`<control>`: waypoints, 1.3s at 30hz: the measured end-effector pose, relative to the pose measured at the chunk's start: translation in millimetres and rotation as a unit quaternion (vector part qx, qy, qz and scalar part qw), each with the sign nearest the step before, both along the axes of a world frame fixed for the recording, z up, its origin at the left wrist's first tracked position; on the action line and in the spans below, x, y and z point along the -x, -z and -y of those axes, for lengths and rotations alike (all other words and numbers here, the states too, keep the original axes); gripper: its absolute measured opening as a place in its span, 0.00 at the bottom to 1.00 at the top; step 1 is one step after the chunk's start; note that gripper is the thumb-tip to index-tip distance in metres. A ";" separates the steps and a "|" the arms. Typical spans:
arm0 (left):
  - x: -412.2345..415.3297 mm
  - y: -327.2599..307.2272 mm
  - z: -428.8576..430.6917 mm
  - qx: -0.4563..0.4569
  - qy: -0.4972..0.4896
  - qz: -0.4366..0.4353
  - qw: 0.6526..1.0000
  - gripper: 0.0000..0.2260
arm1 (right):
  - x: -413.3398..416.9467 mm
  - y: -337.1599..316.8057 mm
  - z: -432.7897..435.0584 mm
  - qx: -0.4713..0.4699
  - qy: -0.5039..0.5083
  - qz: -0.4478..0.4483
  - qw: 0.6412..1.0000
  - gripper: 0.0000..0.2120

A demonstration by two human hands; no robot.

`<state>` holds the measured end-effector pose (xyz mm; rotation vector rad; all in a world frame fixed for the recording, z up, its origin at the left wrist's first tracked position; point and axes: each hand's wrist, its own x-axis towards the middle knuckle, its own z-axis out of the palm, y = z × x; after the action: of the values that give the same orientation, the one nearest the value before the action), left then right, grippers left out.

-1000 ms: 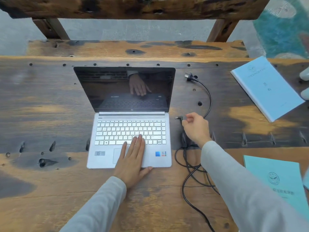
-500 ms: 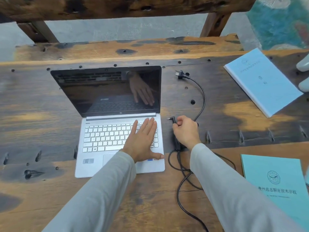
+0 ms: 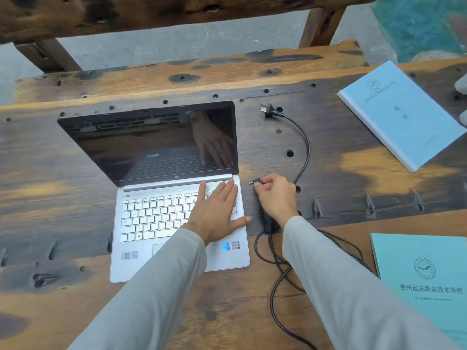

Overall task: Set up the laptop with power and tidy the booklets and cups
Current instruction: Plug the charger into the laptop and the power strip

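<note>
An open silver laptop (image 3: 141,238) with a dark screen sits on the wooden table (image 3: 341,188). My left hand (image 3: 217,210) lies flat on the right side of its keyboard, fingers spread. My right hand (image 3: 276,195) pinches the small charger plug (image 3: 255,182), its tip pointing at the laptop's right edge a short gap away. The black cable (image 3: 304,147) curves back to a wall plug (image 3: 269,111) lying loose on the table. A light blue booklet (image 3: 401,114) lies at far right, a teal booklet (image 3: 429,281) near right.
The charger brick (image 3: 267,222) and loops of black cable (image 3: 278,269) lie under my right forearm. White cups (image 3: 462,84) peek in at the right edge. A raised wooden ledge (image 3: 192,69) runs behind the laptop.
My left hand slid from the touchpad area up to the keyboard's upper right. My right hand kept the charger plug, now close to the laptop's right side. My view shifted right.
</note>
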<state>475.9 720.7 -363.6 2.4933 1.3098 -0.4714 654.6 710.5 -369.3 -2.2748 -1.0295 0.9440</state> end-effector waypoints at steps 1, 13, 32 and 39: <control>0.0 0.4 -0.8 -0.003 -0.001 0.001 1.000 0.41 | 0.7 0.3 -0.8 -0.007 0.005 -0.008 1.000 0.13; -5.3 -2.1 -2.9 -0.008 -0.012 0.010 1.000 0.31 | 13.5 4.3 9.0 0.008 -0.055 -0.059 0.997 0.08; -12.1 -9.8 -10.7 0.027 -0.033 -0.016 0.999 0.31 | 15.4 19.5 16.6 -0.043 0.042 -0.096 0.994 0.09; -12.4 -11.0 -10.4 0.024 -0.028 -0.024 0.999 0.30 | 18.3 19.5 14.8 -0.037 0.034 -0.104 0.993 0.09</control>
<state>488.2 731.1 -352.6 2.4128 1.3658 -0.5464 636.3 695.7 -388.8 -2.0872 -0.8762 1.0707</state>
